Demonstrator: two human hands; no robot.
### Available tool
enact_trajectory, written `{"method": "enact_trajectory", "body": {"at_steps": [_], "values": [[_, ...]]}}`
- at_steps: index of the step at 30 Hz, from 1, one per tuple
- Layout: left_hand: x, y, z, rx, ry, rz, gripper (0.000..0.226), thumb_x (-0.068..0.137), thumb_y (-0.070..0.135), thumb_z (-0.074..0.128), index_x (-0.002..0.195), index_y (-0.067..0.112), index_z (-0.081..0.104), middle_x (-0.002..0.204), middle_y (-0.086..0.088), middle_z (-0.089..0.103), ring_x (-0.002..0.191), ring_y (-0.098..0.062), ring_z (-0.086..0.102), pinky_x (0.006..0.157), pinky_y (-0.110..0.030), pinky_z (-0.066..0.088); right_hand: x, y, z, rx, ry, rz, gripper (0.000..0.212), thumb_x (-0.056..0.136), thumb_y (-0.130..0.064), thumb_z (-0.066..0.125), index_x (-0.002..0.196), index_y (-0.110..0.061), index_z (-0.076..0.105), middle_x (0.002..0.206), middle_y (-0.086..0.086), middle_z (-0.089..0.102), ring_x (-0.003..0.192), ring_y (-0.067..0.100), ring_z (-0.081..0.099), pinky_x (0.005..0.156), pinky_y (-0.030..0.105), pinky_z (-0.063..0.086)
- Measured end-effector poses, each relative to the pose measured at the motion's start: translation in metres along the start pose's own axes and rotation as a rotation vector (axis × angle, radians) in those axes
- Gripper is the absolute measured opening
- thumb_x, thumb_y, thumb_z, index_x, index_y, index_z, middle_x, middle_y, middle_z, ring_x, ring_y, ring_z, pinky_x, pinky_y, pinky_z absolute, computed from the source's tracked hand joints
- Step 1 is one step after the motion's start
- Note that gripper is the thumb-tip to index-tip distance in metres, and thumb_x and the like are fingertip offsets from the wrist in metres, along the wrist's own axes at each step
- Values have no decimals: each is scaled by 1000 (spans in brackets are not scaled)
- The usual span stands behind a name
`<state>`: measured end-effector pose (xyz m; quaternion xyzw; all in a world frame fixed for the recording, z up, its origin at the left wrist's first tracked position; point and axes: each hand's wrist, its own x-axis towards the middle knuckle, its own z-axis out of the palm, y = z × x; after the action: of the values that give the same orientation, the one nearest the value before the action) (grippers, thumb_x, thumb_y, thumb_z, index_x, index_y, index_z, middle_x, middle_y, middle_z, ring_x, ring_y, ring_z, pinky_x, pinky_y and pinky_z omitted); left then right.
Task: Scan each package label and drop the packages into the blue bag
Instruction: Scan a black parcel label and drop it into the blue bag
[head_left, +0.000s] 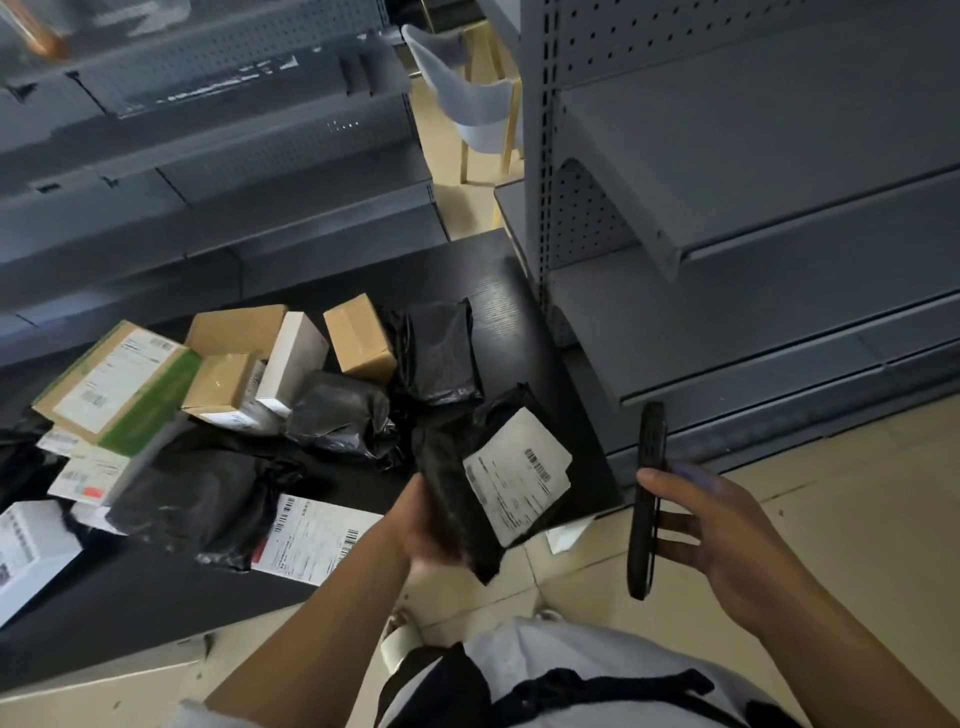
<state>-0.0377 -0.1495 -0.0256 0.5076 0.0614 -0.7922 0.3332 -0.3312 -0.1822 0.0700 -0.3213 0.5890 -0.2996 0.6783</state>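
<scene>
The left hand (431, 525) grasps a black package (467, 483) past the surface (498, 291) edge, label (517, 475) up. The right hand (727, 535) grasps a phone (647, 499) over bare floor (857, 493).

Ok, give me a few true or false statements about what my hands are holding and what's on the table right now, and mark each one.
1. The left hand holds a black poly package with its white label facing up. True.
2. The right hand is empty. False: it holds a dark phone-like scanner, seen edge-on.
3. Cardboard boxes lie among black bags on the dark table. True.
4. The held package lies flat on the table. False: it is lifted at the table's near corner.
5. The grey shelves on the right are packed with parcels. False: the shelves in view hold nothing.
</scene>
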Motion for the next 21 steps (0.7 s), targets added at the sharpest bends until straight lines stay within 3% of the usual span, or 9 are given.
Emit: {"method": "enact_trajectory", "body": {"at_steps": [2, 5, 9, 11, 14, 17, 19, 21], "values": [[-6, 10, -10, -122, 69, 38, 73, 92, 66, 43, 137, 11, 62, 141, -18, 59, 131, -37, 51, 107, -47, 41, 2, 3, 0, 4, -9, 8, 28, 84, -21, 76, 109, -10, 71, 79, 4, 75, 80, 25, 70, 66, 36, 56], [-14, 18, -17, -145, 243, 230, 65, 89, 67, 54, 127, 16, 66, 125, -14, 70, 119, -33, 60, 100, -41, 46, 4, 6, 4, -12, -22, 20, 33, 84, -21, 75, 114, -10, 70, 97, 13, 76, 89, 29, 71, 70, 37, 57], [-13, 31, -12, 179, 525, 448, 54, 86, 27, 80, 133, 13, 57, 119, -8, 73, 111, -26, 68, 92, -38, 54, 6, 8, 9, -35, -52, 19, 43, 79, -25, 77, 119, -12, 69, 103, 16, 75, 92, 31, 71, 72, 38, 57], [-10, 38, -1, 255, 562, 482, 55, 88, 13, 78, 136, 14, 51, 122, -6, 71, 109, -25, 69, 90, -39, 56, 6, 7, 11, -42, -62, 14, 50, 75, -28, 78, 121, -12, 69, 99, 14, 74, 89, 29, 71, 73, 39, 57], [-10, 53, 15, 249, 567, 525, 61, 86, 4, 73, 137, 22, 46, 121, -10, 68, 109, -26, 66, 92, -45, 56, 5, 5, 12, -31, -69, 4, 39, 83, -22, 76, 120, -11, 69, 89, 9, 75, 85, 26, 72, 71, 37, 57], [-15, 72, 26, 321, 544, 532, 41, 81, 1, 72, 112, 23, 58, 122, -14, 68, 106, -27, 64, 97, -47, 54, 3, 5, 7, -31, -54, 2, 39, 83, -22, 76, 120, -11, 69, 93, 12, 75, 88, 28, 72, 72, 38, 58], [-18, 86, 31, 403, 509, 508, 35, 79, 1, 73, 104, 23, 62, 126, -12, 65, 111, -27, 60, 95, -45, 54, 2, 9, 2, -34, -33, 0, 51, 75, -28, 79, 122, -12, 68, 100, 15, 74, 92, 30, 71, 74, 39, 58], [-15, 101, 36, 467, 517, 504, 51, 81, 2, 73, 125, 22, 59, 125, -6, 62, 105, -22, 56, 86, -40, 55, 1, 12, -3, -35, -4, -4, 61, 66, -35, 78, 122, -13, 68, 105, 16, 73, 94, 32, 70, 75, 40, 57]]}}
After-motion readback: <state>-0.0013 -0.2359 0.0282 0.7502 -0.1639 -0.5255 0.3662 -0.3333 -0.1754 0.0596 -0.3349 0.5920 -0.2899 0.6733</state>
